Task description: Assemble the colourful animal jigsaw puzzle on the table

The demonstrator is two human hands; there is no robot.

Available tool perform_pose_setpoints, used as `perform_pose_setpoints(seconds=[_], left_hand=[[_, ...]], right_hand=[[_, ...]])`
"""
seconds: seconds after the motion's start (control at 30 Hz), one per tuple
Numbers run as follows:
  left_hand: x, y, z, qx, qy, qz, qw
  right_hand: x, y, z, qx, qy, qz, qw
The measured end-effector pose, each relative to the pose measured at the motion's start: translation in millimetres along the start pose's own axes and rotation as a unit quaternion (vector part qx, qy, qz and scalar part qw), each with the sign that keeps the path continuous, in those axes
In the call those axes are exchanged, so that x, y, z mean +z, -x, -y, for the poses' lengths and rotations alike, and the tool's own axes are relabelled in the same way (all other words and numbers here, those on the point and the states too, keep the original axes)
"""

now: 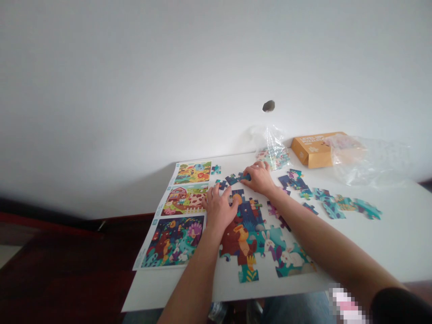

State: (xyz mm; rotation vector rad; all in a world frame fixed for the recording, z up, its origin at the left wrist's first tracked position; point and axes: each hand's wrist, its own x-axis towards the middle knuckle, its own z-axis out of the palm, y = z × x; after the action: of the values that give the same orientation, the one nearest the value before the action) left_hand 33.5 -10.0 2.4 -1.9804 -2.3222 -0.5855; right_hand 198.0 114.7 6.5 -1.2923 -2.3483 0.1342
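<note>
My right hand (260,179) reaches to the far part of the white table, its thumb and fingers closed on a dark blue puzzle piece (242,178). That piece lies against another dark blue one (231,180). My left hand (220,206) rests with fingers apart at the upper left of a partly joined jigsaw (251,220), its thumb by a piece with an orange moon (237,198). A small piece (222,184) sits just beyond the left fingertips. The jigsaw shows a brown bear, a jug and white rabbits. My right forearm hides some pieces.
Left of the jigsaw lies a picture sheet (151,238) with three scenes. A teal piece (216,169) sits beside it. Joined pieces (296,183) and teal strips (347,203) spread rightward. Behind stand a bag of pieces (273,153), an orange box (312,150) and plastic wrap (374,159), near the wall.
</note>
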Motion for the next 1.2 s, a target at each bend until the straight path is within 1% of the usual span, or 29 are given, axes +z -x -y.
perform_pose_setpoints(seconds=[0.13, 0.33, 0.4, 0.5, 0.53, 0.6, 0.67, 0.73, 0.8, 0.87, 0.9, 0.97, 1.1, 1.2], left_hand=[[0.6, 0, 0, 0.004, -0.005, -0.001, 1.000], [-0.8, -1, -1, -0.004, -0.009, 0.007, 1.000], [-1.2, -1, -2, -0.005, -0.009, 0.009, 1.000], [-1.5, -1, -2, -0.006, -0.004, 0.008, 1.000], [-1.5, -1, -1, -0.006, -0.002, 0.009, 1.000], [-1.5, -1, -1, -0.007, -0.002, 0.012, 1.000], [-1.3, -1, -2, -0.008, -0.007, 0.015, 1.000], [-0.9, -1, -2, -0.013, -0.018, 0.016, 1.000], [-0.5, -1, -3, -0.018, -0.028, 0.015, 0.999], [-0.3, -1, -3, -0.019, -0.033, 0.014, 0.999], [-0.4, -1, -4, -0.019, -0.033, 0.014, 0.999], [-0.6, -1, -3, -0.020, -0.032, 0.015, 0.999], [-1.3, -2, -3, -0.022, -0.028, 0.016, 0.999], [-1.7, -2, -3, -0.021, -0.028, 0.015, 0.999]], right_hand=[[0, -1, -1, 0.004, -0.028, 0.006, 1.000], [-1, 0, 2, -0.027, -0.074, 0.003, 0.997], [0, -1, 1, -0.029, -0.120, -0.003, 0.992], [3, -4, -2, -0.009, -0.216, -0.020, 0.976], [4, -4, -4, 0.002, -0.242, -0.034, 0.970], [6, -6, -8, 0.030, -0.271, -0.082, 0.959], [7, -6, -11, 0.050, -0.271, -0.139, 0.951], [7, -7, -14, 0.054, -0.259, -0.181, 0.947], [6, -6, -14, 0.054, -0.253, -0.205, 0.944], [5, -6, -14, 0.065, -0.253, -0.214, 0.941], [4, -6, -13, 0.073, -0.254, -0.211, 0.941], [2, -5, -11, 0.086, -0.247, -0.184, 0.948], [-2, -3, -6, 0.078, -0.199, -0.104, 0.971], [-5, -2, -1, 0.060, -0.147, -0.024, 0.987]])
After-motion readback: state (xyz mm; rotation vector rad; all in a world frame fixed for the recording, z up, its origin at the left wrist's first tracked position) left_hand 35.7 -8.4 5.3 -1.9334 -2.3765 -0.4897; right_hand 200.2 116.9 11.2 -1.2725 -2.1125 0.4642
